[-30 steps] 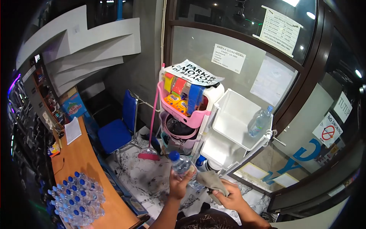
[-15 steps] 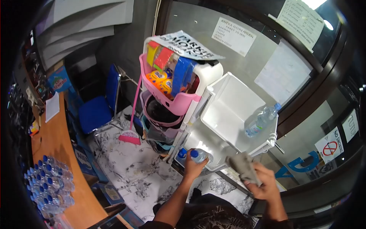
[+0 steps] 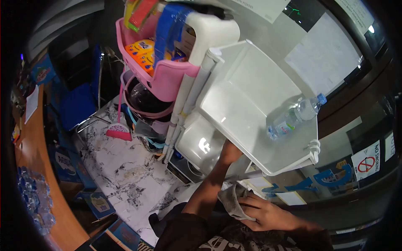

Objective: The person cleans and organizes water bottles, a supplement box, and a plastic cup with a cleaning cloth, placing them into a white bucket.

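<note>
My left hand (image 3: pixel 230 154) reaches into the lower white bin (image 3: pixel 199 144), beneath the front edge of the upper bin. Its fingers are hidden there, so what they hold, if anything, does not show. My right hand (image 3: pixel 268 214) is closed around a grey cloth (image 3: pixel 233 201) in front of my body. A clear plastic bottle with a blue cap (image 3: pixel 289 121) lies tilted inside the upper white bin (image 3: pixel 234 100), against its right side.
Left of the bins stands a pink basket (image 3: pixel 167 85) filled with colourful packets. Further left are a pink-edged dustpan (image 3: pixel 119 133), a blue chair (image 3: pixel 81 104) and a wooden desk (image 3: pixel 39 163) bearing several bottles (image 3: pixel 35 201). Glass with signs (image 3: pixel 365 163) borders the right.
My left hand, which gripped a small bottle at the lower bin, has gone deeper beneath the upper bin, and that bottle is out of sight. The cloth has moved down and left. The view has shifted.
</note>
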The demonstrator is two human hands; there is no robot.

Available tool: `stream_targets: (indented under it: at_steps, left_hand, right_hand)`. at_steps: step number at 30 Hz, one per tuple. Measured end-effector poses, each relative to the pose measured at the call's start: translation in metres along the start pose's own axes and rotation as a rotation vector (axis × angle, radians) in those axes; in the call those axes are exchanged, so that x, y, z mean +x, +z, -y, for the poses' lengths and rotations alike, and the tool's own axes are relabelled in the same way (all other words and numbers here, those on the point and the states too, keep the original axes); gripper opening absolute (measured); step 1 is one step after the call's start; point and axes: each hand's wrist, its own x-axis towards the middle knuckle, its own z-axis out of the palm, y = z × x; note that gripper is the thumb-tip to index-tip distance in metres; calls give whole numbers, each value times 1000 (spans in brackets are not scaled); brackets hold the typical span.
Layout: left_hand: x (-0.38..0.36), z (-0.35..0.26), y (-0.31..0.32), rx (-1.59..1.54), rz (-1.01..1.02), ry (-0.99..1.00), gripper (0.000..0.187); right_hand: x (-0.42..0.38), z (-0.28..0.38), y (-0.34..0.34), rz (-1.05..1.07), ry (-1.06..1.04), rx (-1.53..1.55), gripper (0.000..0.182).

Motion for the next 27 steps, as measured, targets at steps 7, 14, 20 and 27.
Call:
stream_targets:
  at_steps: [7,14,20,27]
  left_hand:
    - [2,42,40,449,13,166,51]
    - [0,5,13,372,133,144,54]
    - [-12,-51,-40,284,156,39,57]
    - [-72,-190,-153,326,-22,-445,65]
  right_hand:
    - [-12,-14,5,16,24,8,37]
    - [-5,-11,-7,-32,28,85,32]
    - [-4,2,-17,-119,14,156,31]
    - [31,53,-25,-293,78,296,24]
